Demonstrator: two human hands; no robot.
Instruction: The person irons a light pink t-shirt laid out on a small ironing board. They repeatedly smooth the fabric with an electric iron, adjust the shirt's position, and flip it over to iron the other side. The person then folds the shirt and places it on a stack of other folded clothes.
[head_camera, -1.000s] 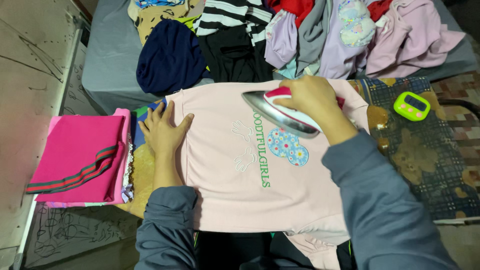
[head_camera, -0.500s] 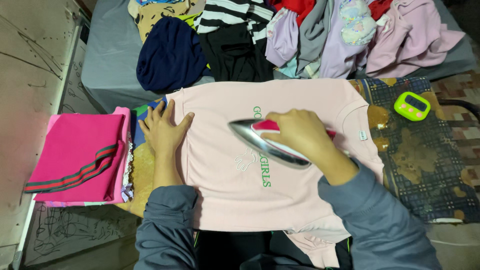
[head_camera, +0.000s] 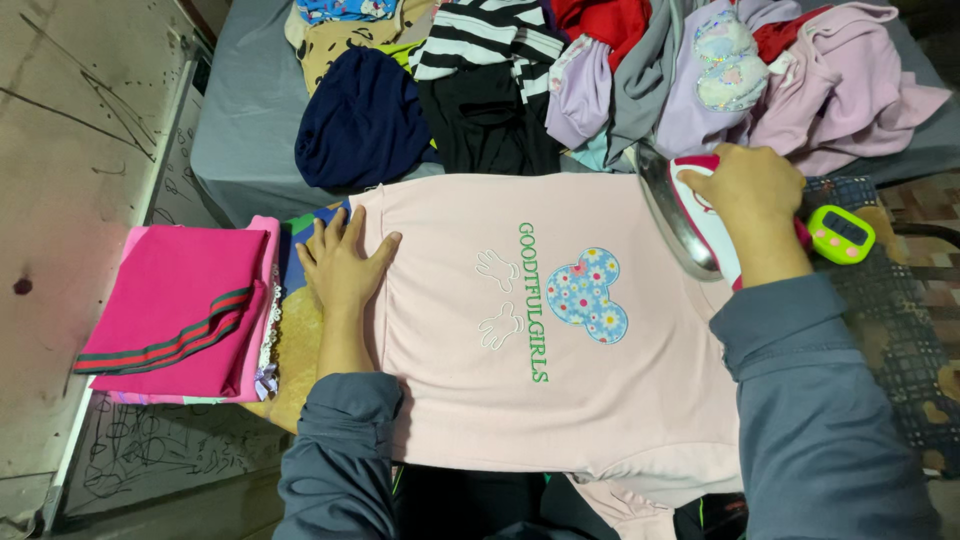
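Note:
A pale pink sweatshirt (head_camera: 560, 400) with a green print and a flowered blue patch lies flat on the padded board (head_camera: 900, 340). My left hand (head_camera: 345, 265) presses palm down on its left hem edge, fingers spread. My right hand (head_camera: 750, 195) grips the handle of a pink and white iron (head_camera: 690, 215), whose shiny soleplate is tilted up near the shirt's collar at the right.
A green digital timer (head_camera: 842, 233) sits just right of the iron. Folded bright pink clothes (head_camera: 180, 315) are stacked at the left. A heap of mixed garments (head_camera: 620, 80) covers the grey bed behind the board. Bare concrete floor lies at far left.
The iron swept from the shirt's upper chest down over the print, then lifted away right to the collar area, uncovering the patch. My left hand stayed pressed on the hem.

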